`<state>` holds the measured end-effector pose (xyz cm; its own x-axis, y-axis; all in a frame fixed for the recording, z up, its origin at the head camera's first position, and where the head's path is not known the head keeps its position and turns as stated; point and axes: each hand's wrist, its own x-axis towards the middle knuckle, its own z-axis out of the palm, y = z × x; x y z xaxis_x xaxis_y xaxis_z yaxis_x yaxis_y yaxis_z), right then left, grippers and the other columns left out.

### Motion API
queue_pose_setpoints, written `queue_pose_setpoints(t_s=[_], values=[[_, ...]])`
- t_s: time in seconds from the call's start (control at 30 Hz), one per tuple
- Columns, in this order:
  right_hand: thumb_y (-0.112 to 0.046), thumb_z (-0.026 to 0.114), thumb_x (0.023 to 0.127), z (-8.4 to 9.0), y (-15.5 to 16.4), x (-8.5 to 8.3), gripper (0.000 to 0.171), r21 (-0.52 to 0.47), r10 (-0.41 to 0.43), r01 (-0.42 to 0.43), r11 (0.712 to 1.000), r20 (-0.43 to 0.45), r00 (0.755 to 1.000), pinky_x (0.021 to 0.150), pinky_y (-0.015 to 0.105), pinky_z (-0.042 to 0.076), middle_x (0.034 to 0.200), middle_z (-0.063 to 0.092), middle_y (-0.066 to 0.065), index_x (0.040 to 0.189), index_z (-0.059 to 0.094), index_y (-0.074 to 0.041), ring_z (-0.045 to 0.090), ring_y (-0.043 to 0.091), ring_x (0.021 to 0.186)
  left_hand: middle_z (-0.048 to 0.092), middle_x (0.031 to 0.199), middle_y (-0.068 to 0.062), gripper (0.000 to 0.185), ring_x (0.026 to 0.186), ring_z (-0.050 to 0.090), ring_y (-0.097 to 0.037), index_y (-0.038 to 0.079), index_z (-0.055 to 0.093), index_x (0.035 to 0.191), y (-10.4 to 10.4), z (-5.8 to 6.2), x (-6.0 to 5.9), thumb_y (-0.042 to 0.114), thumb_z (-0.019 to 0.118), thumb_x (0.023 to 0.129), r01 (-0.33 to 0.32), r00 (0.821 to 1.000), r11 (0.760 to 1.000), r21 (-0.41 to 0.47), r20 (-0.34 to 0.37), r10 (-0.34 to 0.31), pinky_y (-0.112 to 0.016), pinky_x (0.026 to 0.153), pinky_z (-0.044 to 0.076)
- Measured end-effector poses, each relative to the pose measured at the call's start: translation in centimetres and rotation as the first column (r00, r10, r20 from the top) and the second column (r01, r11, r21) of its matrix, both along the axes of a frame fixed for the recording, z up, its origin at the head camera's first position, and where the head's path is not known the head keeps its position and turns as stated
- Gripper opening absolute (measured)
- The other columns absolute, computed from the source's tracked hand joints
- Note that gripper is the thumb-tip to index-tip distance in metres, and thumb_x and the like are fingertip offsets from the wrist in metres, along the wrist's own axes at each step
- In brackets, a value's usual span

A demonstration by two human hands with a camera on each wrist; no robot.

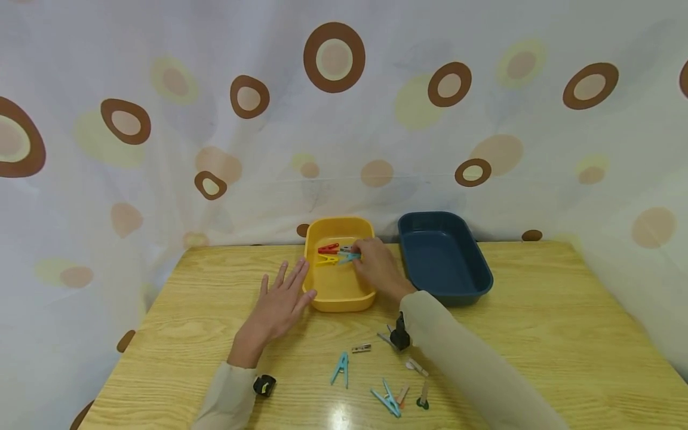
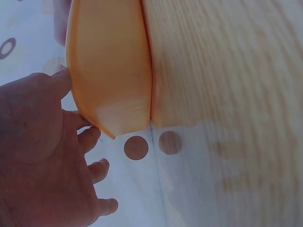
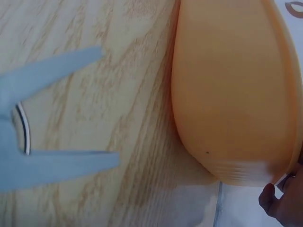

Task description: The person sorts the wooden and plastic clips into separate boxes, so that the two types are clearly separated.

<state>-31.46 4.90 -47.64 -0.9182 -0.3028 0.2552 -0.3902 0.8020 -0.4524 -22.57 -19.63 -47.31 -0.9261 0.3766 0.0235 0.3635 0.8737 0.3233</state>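
Backdrop, full width: white hanging cloth with brown rings and pale blotches (image 1: 333, 131).
Table, left part: light wood-grain table (image 1: 199, 304), running under everything.
Left hand: bare left hand (image 1: 275, 309) at the left side of a yellow, rounded-rectangular plastic tray (image 1: 340, 291); grip spread, fingers mostly extended, thumb and forefinger touching the rim in the left wrist view.
In the yellow tray, toward its far half: red plastic clothespin (image 1: 328, 246) and yellow plastic clothespin (image 1: 328, 260) on the left, then a small silver-grey clothespin (image 1: 346, 249), with a light-blue plastic clothespin (image 1: 348, 258) next to the right fingertips.
Table, in front of the tray: splayed sky-blue clothespin (image 1: 342, 363); small brownish wooden clothespin (image 1: 361, 347) farther right.
Right hand: bare right hand (image 1: 378, 267) reaching over the tray's right side; fingers bent, fingertips at the light-blue plastic clothespin. Cannot tell if the grip pinches it.
Under right wrist: greyish-blue clothespin (image 1: 384, 338), partly hidden.
Near right forearm: turquoise clothespin (image 1: 390, 404) beside an orange-brown wooden peg (image 1: 402, 394); pale peg with whitish disc (image 1: 418, 366); wooden peg with dark-green end (image 1: 423, 396).
Far right: dark-blue, rounded-rectangular plastic tray (image 1: 442, 263), apart from the yellow one.
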Motion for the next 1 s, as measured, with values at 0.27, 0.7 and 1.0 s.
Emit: queue_pose_setpoints(t_s=[0.27, 0.7, 1.0], values=[[-0.009, 0.076, 0.093, 0.05, -0.41, 0.09, 0.012, 0.053, -0.008, 0.009, 0.999, -0.007, 1.0, 0.084, 0.042, 0.052, 0.098, 0.066, 0.006, 0.105, 0.075, -0.006, 0.059, 0.024, 0.092, 0.008, 0.171, -0.004, 0.069, 0.157, 0.005, -0.037, 0.011, 0.013, 0.166, -0.07, -0.09, 0.01, 0.05, 0.03, 0.112, 0.001, 1.0, 1.0, 0.0, 0.0, -0.001, -0.071, 0.117, 0.004], [-0.011, 0.076, 0.093, -0.34, -0.91, -0.39, 0.011, 0.111, -0.056, 0.058, 0.992, -0.021, 0.998, 0.087, 0.047, 0.049, 0.101, 0.068, 0.006, 0.104, 0.075, -0.008, 0.06, 0.026, 0.096, 0.005, 0.171, -0.001, 0.069, 0.157, 0.002, -0.035, 0.013, 0.012, 0.166, -0.04, 0.07, 0.05, 0.052, 0.03, 0.111, -0.001, 1.0, 1.0, 0.007, 0.013, 0.001, -0.07, 0.118, 0.002], [-0.012, 0.075, 0.094, -0.51, -0.95, -0.41, 0.011, 0.102, -0.066, 0.067, 0.993, -0.012, 0.998, 0.088, 0.046, 0.048, 0.102, 0.068, 0.005, 0.105, 0.075, -0.008, 0.06, 0.026, 0.097, 0.007, 0.171, -0.002, 0.07, 0.157, 0.004, -0.037, 0.012, 0.013, 0.166, -0.08, -0.01, 0.02, 0.051, 0.031, 0.111, 0.001, 1.0, 1.0, 0.003, 0.0, -0.001, -0.071, 0.118, 0.004]])
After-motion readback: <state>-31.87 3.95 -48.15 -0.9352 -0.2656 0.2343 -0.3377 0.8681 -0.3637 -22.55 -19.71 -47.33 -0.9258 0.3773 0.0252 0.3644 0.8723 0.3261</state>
